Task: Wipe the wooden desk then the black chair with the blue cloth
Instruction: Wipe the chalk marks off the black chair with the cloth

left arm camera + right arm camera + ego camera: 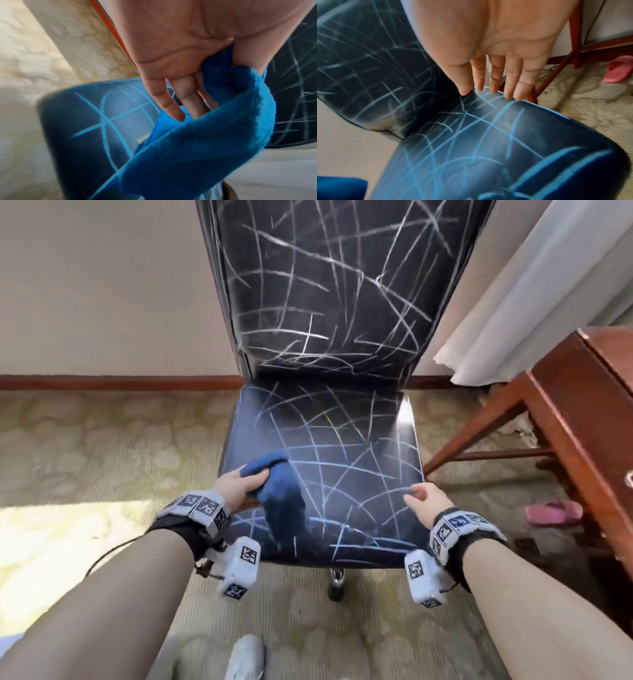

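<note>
Head view, looking down: soft blue terry cloth (274, 487) bunched in the left hand (236, 486), draped over the front left part of the seat of the black padded chair with pale chalk-like scribbles (329, 440). Left wrist view: fingers (173, 102) curled into the folds, thumb side pinching the fabric against the palm, a loose tail hanging down toward the seat. Right hand (426, 503) bare and relaxed, fingers nearly straight, tips at the front right edge of the seat; touching or just above it, hard to tell.

Judged by its folds: light, limp, fluffy, no stiffness at all, likely to roll up under a push rather than slide flat. Best taken as a wad under the palm, loose tail tucked in, pressure through flat fingers. Not fragile, not slippery in the grip.

Seat surface smooth with some sheen, probably low friction. Castor base under the front edge (337, 580), so apt to roll or swivel under a firm stroke; worth steadying at the right edge. Reddish-brown wooden tabletop (603, 392) just to the right, pink slipper (553, 511) on the carpet beneath.
</note>
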The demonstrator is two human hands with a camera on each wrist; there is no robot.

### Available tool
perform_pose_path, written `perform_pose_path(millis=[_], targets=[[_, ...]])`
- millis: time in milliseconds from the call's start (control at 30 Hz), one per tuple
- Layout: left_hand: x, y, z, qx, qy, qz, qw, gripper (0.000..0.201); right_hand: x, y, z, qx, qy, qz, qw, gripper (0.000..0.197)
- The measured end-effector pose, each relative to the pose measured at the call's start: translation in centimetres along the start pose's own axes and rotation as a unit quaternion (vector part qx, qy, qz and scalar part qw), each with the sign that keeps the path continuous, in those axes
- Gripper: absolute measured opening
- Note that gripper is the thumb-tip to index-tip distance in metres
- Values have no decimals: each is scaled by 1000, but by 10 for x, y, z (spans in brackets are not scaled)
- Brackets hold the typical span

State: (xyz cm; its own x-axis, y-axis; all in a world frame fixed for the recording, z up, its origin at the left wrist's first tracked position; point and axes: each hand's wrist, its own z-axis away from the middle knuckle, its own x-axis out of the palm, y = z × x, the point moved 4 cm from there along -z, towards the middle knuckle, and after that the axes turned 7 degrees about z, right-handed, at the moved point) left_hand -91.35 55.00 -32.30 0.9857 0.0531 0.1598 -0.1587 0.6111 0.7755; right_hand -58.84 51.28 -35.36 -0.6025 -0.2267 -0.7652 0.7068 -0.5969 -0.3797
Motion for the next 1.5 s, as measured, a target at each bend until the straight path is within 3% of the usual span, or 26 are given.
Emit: perform_pose_path(millis=[133, 167, 233, 300, 367, 467, 600, 667, 767, 1033, 1500], targets=[[9, -18, -36, 4, -91, 35, 995, 20, 32, 47, -32, 64, 36, -18, 997, 49], [5, -24, -48, 0, -73, 38, 997, 27, 37, 53, -39, 73, 50, -25, 996, 53], [-15, -36, -71, 8, 25, -88, 996, 43, 45, 61, -53, 84, 65, -30, 994, 60], [-39, -50, -90, -5, 117, -292, 949, 65, 53, 67, -66, 93, 71, -36, 992, 66], [-60, -63, -101, -23, 163, -384, 909, 60, 62, 74, -79, 101, 76, -44, 991, 71], [-73, -72, -116, 14, 204, -372, 905, 46, 69, 87, -93, 117, 79, -85, 986, 87], [-82, -72, -127, 6, 254, -305, 918, 68, 73, 102, -98, 174, 21, -135, 975, 104], [-87, -75, -130, -19, 258, -225, 939, 84, 75, 107, -100, 177, 11, -142, 974, 104], [-94, -85, -137, -53, 241, -184, 951, 93, 79, 112, -100, 172, 13, -140, 975, 92], [-103, -102, -138, -64, 210, -172, 960, 77, 83, 118, -80, 191, 21, -85, 978, 88], [-113, -158, -60, -94, 200, -227, 948, 86, 102, 162, 0, 211, 16, -86, 974, 81]])
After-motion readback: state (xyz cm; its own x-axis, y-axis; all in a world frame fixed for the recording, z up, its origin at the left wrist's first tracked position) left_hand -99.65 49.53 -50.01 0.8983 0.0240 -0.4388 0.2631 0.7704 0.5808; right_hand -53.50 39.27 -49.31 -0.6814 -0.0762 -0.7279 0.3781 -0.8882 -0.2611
